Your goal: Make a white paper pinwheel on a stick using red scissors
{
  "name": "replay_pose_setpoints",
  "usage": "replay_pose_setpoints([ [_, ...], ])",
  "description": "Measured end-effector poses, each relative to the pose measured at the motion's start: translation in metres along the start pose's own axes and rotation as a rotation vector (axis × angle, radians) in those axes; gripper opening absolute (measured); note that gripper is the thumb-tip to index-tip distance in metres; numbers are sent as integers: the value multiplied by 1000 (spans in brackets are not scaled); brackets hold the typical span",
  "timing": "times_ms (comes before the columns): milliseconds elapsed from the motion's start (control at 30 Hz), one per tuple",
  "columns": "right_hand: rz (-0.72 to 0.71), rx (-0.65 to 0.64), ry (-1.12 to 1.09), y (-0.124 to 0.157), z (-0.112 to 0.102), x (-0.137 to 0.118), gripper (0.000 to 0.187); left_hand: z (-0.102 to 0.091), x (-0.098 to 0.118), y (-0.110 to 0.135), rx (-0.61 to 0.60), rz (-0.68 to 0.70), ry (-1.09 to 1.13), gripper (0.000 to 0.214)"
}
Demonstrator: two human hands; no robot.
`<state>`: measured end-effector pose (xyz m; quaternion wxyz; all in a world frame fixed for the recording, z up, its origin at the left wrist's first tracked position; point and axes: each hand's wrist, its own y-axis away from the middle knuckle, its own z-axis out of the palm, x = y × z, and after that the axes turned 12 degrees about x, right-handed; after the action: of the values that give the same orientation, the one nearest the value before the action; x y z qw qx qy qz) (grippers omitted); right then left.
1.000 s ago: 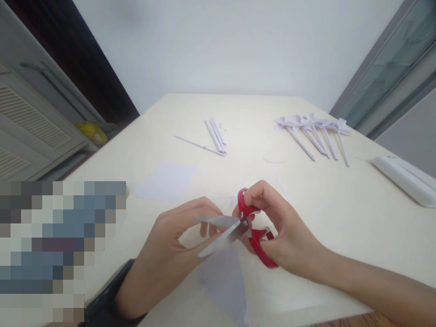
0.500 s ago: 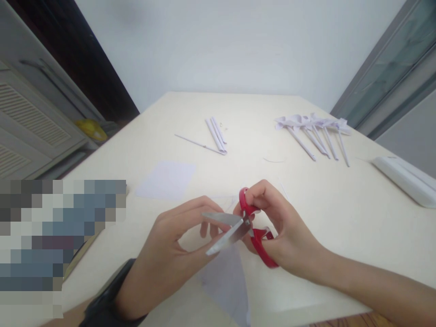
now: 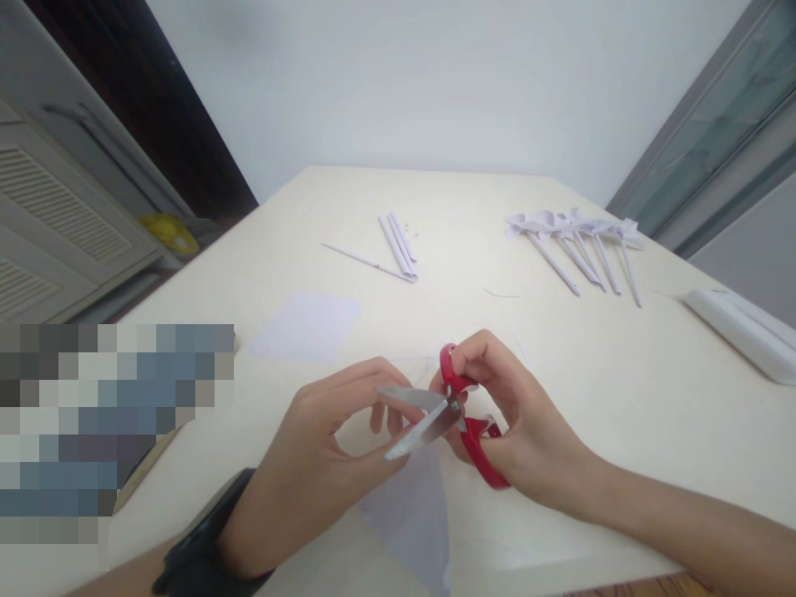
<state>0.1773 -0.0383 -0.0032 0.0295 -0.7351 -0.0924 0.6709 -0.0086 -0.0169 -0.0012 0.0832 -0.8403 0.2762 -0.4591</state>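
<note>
Scissors (image 3: 444,414) sit at the centre of the work, red handles in the right hand (image 3: 516,423) and blades parted, pointing left toward the left hand (image 3: 323,464). Their long axis runs nearly level across the view, tips aimed at the left fingers (image 3: 373,390). The right hand is wrapped through the handle loops; the blades stand at a narrow angle, not closed.

Left of the scissors, the left hand curls with thumb and fingers pinched together close to the blade tips, apparently holding the paper (image 3: 414,518), a pale triangular sheet that hangs below the scissors and runs down past the near table edge. Exactly where the pinch meets the sheet is hidden behind the blades, so I cannot tell how it is gripped. The paper lies closer to the left hand than to the right; the blades reach it from the right side.

Below the scissors the table (image 3: 622,414) ends soon. Beyond them it opens wide: a flat sheet (image 3: 306,326) up and to the left, rolled sticks (image 3: 398,246) farther beyond, a row of pinwheels (image 3: 575,240) beyond and to the right, and a white box (image 3: 740,332) far right. A blurred patch covers the area far left.
</note>
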Motion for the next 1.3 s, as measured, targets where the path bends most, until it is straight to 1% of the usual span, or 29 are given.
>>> replay_pose_setpoints([
  [67, 19, 3, -17, 0, 1, 1, 50, 0, -1, 1, -5, -28, 13, 21],
  [133, 39, 1, -49, -1, 2, 1, 48, 1, -1, 2, 5, -40, 50, 20],
  [267, 61, -16, -99, -4, 0, 2, 39, 3, -1, 2, 50, 3, 75, 18],
  [367, 57, -11, -47, -7, -4, 1, 36, 0, 0, -1, 67, 5, 84, 18],
  [500, 64, 12, 101, -11, -9, -1, 33, -3, 1, -2, 73, -14, 138, 17],
  [667, 14, -6, 302, -8, -11, -4, 35, -5, -1, 0, 117, 4, 184, 18],
  [833, -34, -49, 437, -4, -8, -3, 33, -8, 0, 1, 115, -38, 186, 20],
  [933, -61, -62, 489, -4, -7, -1, 30, -9, 0, 0, 113, -67, 182, 23],
  [1133, -215, -19, 608, -5, -8, 1, 31, -7, -3, -4, 87, -123, 265, 11],
  [1300, -237, -15, 639, -5, -8, 2, 31, -8, -2, -4, 79, -143, 291, 12],
])
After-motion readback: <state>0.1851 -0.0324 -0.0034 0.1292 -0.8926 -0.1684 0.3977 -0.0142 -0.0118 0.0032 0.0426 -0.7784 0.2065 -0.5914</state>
